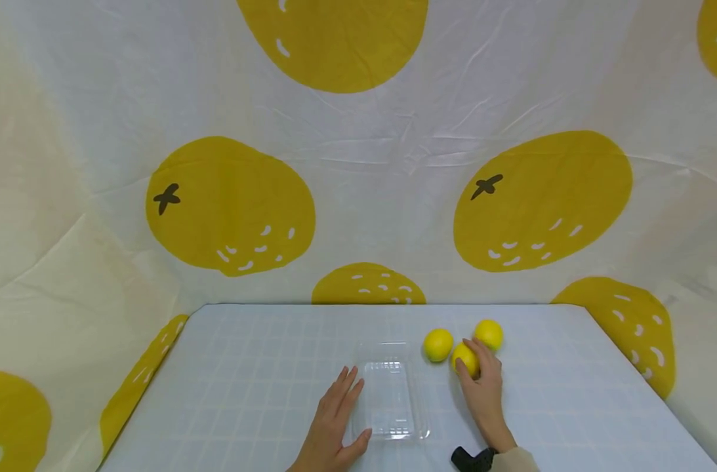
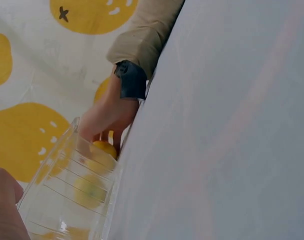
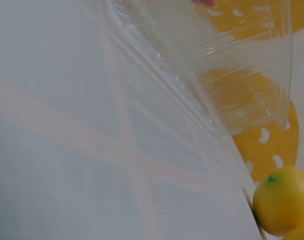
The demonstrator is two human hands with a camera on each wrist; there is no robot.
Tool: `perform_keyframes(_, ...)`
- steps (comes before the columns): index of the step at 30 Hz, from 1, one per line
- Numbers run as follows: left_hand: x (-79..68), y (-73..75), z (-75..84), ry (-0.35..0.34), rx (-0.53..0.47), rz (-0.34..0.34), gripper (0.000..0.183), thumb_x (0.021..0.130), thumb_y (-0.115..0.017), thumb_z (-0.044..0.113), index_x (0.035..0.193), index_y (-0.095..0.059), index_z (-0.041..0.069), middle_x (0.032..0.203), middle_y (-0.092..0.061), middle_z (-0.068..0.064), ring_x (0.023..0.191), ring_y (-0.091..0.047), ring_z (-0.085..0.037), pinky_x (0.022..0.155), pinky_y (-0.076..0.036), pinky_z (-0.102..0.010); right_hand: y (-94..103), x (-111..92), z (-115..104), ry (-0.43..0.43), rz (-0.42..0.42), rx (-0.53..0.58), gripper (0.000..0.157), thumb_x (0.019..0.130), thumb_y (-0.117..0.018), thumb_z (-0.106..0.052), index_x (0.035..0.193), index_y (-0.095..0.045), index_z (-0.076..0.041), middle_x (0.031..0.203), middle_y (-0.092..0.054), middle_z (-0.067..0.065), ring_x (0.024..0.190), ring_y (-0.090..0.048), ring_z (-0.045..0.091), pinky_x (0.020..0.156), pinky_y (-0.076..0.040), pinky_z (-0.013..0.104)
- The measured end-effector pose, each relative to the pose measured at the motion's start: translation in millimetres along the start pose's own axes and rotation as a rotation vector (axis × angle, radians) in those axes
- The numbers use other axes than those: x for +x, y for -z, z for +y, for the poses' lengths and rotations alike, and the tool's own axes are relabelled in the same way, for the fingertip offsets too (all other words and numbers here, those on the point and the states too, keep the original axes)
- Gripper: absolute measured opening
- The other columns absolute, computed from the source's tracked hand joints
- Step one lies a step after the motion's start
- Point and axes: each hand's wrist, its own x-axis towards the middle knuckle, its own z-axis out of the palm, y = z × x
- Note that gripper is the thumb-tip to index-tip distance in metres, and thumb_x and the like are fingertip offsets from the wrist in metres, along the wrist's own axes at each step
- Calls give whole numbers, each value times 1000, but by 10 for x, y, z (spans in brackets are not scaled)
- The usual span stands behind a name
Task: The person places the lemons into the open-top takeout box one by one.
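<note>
My right hand [image 1: 483, 387] holds a round yellow citrus fruit [image 1: 463, 359] between thumb and fingers on the table. Two similar fruits lie close by, one to its left [image 1: 437, 345] and one behind it to the right [image 1: 489, 333]. A clear plastic box [image 1: 388, 435] stands left of the fruits, with nothing visible inside. With fingers extended, my left hand [image 1: 333, 423] rests at the box's left side. Through the box wall in the left wrist view, another fruit [image 2: 89, 191] shows. A fruit with a green stem end [image 3: 282, 201] appears in the right wrist view.
A pale checked cloth covers the table [image 1: 264, 367]. Behind it and at both sides hangs a white curtain [image 1: 388, 203] with large yellow fruit prints. A black band [image 1: 473, 460] sits around my right wrist, below a beige sleeve [image 1: 514, 461].
</note>
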Motion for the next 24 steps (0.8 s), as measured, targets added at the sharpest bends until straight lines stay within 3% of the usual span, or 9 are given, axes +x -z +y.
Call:
perform_keyframes(4,-7,-2,-11,0,17,-10,66,94,-58,44,143,-48,0,152,-41,-18,138,-38,-39,105,-34,-45,23,-8,-10,-46,-66,-20,49,83,-69,2,131,-59,1,143,-48,27,132,-39,46,107,-26,63)
perform_keyframes(11,4,0,-21,8,26,-21,66,93,-60,43,143,-48,2,151,-42,-19,139,-39,-38,102,-37,-47,50,2,-53,-74,-119,-41,62,78,-70,5,138,-54,0,148,-42,28,137,-35,47,109,-26,65)
perform_keyframes(13,10,2,-18,14,29,-26,66,92,-61,42,143,-49,2,152,-42,-18,139,-38,-38,101,-39,-49,45,4,-52,-66,-108,-46,64,77,-71,5,138,-55,0,147,-44,27,136,-37,46,112,-28,56)
perform_keyframes(15,12,3,-19,23,32,-33,67,91,-63,41,143,-48,2,152,-42,-18,140,-38,-37,99,-41,-50,35,2,-44,-59,-92,-45,64,75,-72,6,137,-56,-1,145,-47,25,135,-40,42,115,-28,38)
perform_keyframes(19,10,10,-16,19,20,-32,68,91,-63,41,144,-47,2,152,-42,-18,139,-38,-38,96,-43,-53,10,-7,-29,-36,-41,-32,63,71,-78,7,131,-60,-1,136,-54,22,126,-48,35,98,-27,7)
perform_keyframes(24,5,14,-20,18,15,-34,67,91,-62,41,144,-48,2,152,-41,-18,139,-38,-38,96,-43,-54,-10,-9,-30,-54,-16,-54,62,69,-83,3,127,-63,-3,131,-58,18,117,-53,30,85,-34,9)
